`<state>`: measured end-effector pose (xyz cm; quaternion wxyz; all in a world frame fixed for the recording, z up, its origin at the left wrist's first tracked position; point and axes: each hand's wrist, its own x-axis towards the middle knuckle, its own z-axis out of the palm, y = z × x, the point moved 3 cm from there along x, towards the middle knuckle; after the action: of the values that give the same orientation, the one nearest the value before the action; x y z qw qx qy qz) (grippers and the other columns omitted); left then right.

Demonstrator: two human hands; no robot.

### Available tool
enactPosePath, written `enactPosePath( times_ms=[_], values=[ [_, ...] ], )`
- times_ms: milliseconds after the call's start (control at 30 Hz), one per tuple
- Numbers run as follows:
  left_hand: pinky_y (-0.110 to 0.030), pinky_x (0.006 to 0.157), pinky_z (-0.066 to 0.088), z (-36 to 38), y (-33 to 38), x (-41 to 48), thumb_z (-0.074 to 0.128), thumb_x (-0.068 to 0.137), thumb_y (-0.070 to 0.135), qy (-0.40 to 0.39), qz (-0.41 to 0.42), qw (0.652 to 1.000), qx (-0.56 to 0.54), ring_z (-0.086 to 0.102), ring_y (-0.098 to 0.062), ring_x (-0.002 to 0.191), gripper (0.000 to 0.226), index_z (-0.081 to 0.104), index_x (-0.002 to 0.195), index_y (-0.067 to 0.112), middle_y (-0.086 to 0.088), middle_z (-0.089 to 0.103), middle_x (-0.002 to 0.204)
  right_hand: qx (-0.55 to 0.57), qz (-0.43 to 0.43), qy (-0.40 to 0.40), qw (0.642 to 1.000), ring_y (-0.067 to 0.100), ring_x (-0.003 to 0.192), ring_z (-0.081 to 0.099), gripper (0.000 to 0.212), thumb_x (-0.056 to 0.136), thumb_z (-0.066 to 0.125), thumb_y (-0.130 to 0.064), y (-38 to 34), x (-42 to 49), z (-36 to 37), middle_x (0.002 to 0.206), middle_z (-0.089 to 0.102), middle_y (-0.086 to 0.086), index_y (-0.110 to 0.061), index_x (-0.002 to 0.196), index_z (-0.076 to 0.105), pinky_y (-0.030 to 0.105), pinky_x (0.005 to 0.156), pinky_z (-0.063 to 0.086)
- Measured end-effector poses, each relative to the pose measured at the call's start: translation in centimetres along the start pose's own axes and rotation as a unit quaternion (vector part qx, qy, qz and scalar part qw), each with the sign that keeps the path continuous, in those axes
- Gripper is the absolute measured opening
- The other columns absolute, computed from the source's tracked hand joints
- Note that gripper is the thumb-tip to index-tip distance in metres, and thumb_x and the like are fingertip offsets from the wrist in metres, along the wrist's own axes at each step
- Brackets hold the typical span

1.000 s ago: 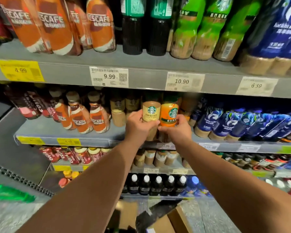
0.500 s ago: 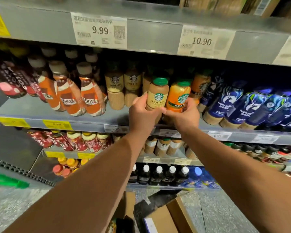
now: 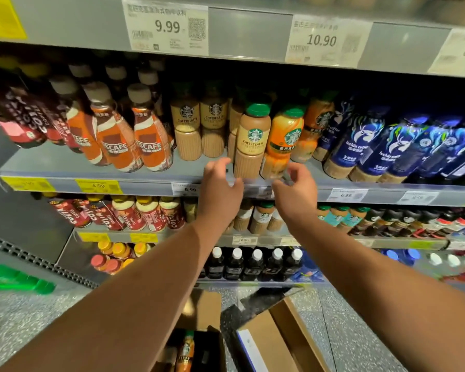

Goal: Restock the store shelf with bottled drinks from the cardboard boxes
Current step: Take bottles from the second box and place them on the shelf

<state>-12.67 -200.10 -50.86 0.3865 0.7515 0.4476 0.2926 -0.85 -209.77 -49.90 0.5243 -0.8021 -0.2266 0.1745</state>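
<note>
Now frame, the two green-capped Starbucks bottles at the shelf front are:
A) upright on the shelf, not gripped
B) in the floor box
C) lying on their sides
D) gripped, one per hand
A: the Cheese Latte bottle and orange bottle stand upright at the shelf edge. The left hand and right hand sit just below them, fingers loose and curled round nothing.

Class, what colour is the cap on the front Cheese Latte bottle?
The cap is green, clearest in the head view.
</note>
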Motion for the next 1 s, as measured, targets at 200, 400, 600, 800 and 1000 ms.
enactPosePath(
  times_ms=[200,400,600,800,1000],
  values=[
    [-0.038,0.083,0.046,-3.9,-4.8,-6.1,0.055,0.088,0.026,-0.150,0.098,0.948,0.264,0.052,-0.028,0.109,0.034,0.056,0.121,0.019,-0.005,0.055,0.115,-0.280,-0.003,-0.163,0.946,0.032,0.099,0.059,0.027,0.086,0.058,-0.019,4.1,-7.7,4.3,0.110,0.063,0.014,-0.007,0.110,0.059,0.034,0.078,0.047],
    [-0.037,0.070,0.045,-8.3,-10.4,-13.0,0.057,0.086,0.029,-0.221,0.083,0.911,0.337,0.057,-0.029,0.097,0.025,0.062,0.106,0.016,-0.006,0.060,0.103,-0.471,-0.039,-0.312,0.824,0.031,0.099,0.059,0.024,0.086,0.054,-0.024,5.8,-16.8,9.6,0.111,0.062,0.014,-0.009,0.104,0.057,0.034,0.074,0.046],
    [-0.037,0.079,0.047,-12.5,-16.5,-18.4,0.053,0.089,0.022,-0.307,0.032,0.897,0.317,0.054,-0.029,0.100,0.023,0.060,0.110,0.015,-0.007,0.058,0.110,-0.495,-0.036,-0.332,0.802,0.029,0.098,0.060,0.020,0.084,0.052,-0.014,7.2,-24.3,12.9,0.108,0.062,0.009,-0.009,0.102,0.058,0.031,0.068,0.044],
    [-0.033,0.079,0.045,-11.3,-20.2,-19.7,0.053,0.089,0.024,-0.301,-0.015,0.899,0.319,0.054,-0.028,0.104,0.030,0.061,0.116,0.015,-0.007,0.058,0.115,-0.485,-0.021,-0.352,0.800,0.030,0.100,0.060,0.030,0.089,0.052,-0.029,12.2,-26.3,14.4,0.110,0.061,0.011,-0.009,0.110,0.057,0.032,0.070,0.044],
    [-0.035,0.076,0.050,-7.5,-23.3,-23.2,0.055,0.089,0.024,-0.364,-0.053,0.867,0.336,0.058,-0.025,0.096,0.024,0.061,0.110,0.015,-0.006,0.061,0.108,-0.439,0.116,-0.357,0.816,0.027,0.084,0.057,0.021,0.087,0.052,-0.026,18.1,-25.3,12.7,0.097,0.060,0.011,-0.012,0.100,0.059,0.028,0.062,0.043]
  ],
)
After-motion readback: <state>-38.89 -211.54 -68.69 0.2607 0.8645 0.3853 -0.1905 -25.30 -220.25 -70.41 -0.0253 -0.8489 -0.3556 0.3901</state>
